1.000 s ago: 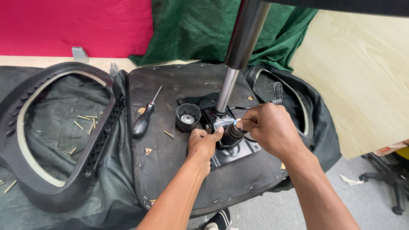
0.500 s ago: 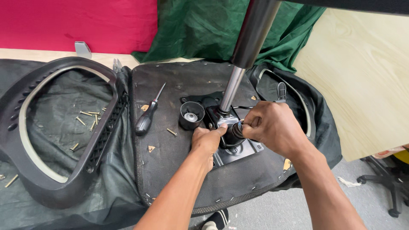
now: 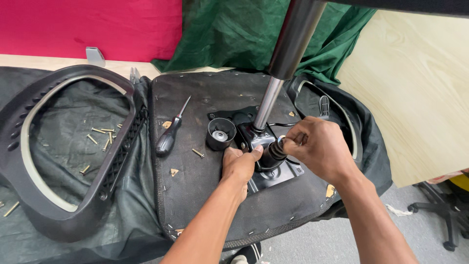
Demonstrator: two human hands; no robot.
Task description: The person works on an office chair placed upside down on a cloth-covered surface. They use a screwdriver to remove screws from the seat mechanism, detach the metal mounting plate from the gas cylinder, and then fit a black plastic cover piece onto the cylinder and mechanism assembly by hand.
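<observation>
Grip: right hand (image 3: 316, 149) is closed, fingertips pinched on a ribbed black knob (image 3: 273, 152); left hand (image 3: 240, 165) is pressed flat-fingered against the black mechanism plate (image 3: 273, 176), thumb laid beside the knob, nothing enclosed.
Knob position: found at the base of the gas-lift column, between the 2 hands, on the mechanism plate near the middle of the seat underside.
Seat underside: black fabric-covered panel (image 3: 195, 171) lies flat, staples seen along its near edge; both forearms are extended over it from the near side.
Column: gas-lift column (image 3: 288, 54) rises tilted from the plate, silver rod below, dark sleeve above, top cut off by the frame.
Cup: round black plastic cup (image 3: 221, 133) is set just left of the column base.
Loose screw: 1 screw (image 3: 197, 153) lies left of the cup.
Screwdriver: black-handled screwdriver (image 3: 171, 132) lies on the panel, tip pointed away.
Left side: black chair back frame (image 3: 73, 146) rests on dark cloth; several brass screws (image 3: 100, 137) are scattered inside it.
Far: green cloth (image 3: 229, 34) and red cloth (image 3: 88, 24) are seen behind.
</observation>
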